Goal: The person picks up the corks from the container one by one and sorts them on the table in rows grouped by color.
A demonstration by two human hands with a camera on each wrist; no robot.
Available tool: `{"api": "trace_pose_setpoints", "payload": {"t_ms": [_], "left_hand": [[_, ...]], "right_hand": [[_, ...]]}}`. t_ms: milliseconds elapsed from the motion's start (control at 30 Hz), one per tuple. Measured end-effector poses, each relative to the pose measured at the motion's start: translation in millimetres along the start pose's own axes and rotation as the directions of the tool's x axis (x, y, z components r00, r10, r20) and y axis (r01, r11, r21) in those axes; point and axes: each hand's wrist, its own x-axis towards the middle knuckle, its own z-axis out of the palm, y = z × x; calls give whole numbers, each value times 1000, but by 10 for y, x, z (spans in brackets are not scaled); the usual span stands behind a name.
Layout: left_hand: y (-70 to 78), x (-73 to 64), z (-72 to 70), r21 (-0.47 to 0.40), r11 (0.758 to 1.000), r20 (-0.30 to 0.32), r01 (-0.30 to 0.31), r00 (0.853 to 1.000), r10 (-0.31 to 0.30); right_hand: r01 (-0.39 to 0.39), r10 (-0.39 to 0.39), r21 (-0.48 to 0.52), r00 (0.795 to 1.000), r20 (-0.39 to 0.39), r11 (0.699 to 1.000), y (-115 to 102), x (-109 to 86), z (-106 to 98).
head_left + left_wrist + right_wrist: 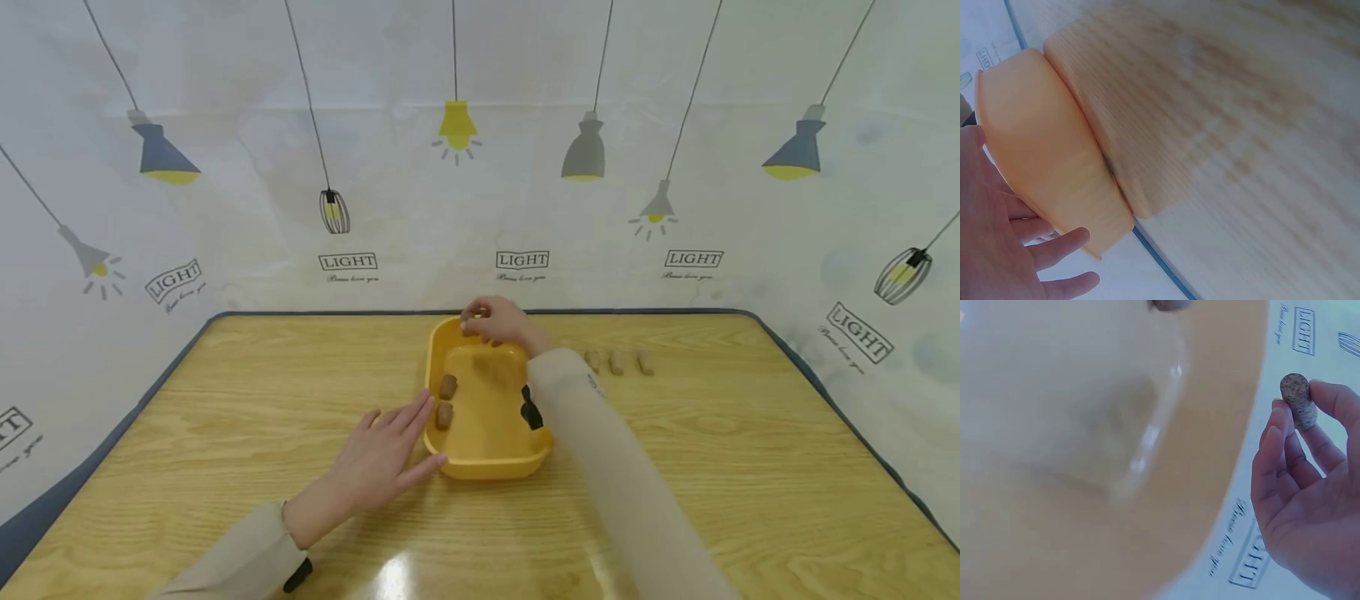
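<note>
My right hand (498,321) pinches a cork (1300,403) between thumb and fingertips, above the far end of a yellow plastic tub (495,468). In the right wrist view, that cork is clearly seen upright beside the tub's wall. Inside the tub, along its left side, lie two brown corks, a farther cork (447,387) and a nearer cork (444,415). My left hand (375,458) has its fingers spread and rests at the tub's left rim. From the left wrist, the tub's outer wall (1054,137) shows beside those fingers.
Three more corks stand in a row on the wooden table (750,467) to the right of the tub; the rightmost cork (646,362) is fully in sight. A white backdrop (405,208) printed with lamps rises behind the table. My right sleeve (615,467) crosses over the tub's right edge.
</note>
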Motion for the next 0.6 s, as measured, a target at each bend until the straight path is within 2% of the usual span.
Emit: {"api": "trace_pose_setpoints", "payload": {"t_ms": [267,433,600], "left_hand": [[0,-5,-1,-3,1000,-8,4,1000,-4],[9,-4,-7,-4,1000,-8,4,1000,-4],[16,-5,-3,4,1000,-15,1,1000,-1]], "right_hand": [[20,-19,-29,1000,17,999,-4,-118,-272],[51,-49,-48,998,45,998,101,-199,-378],[49,-46,-46,997,65,998,239,-314,-467]]}}
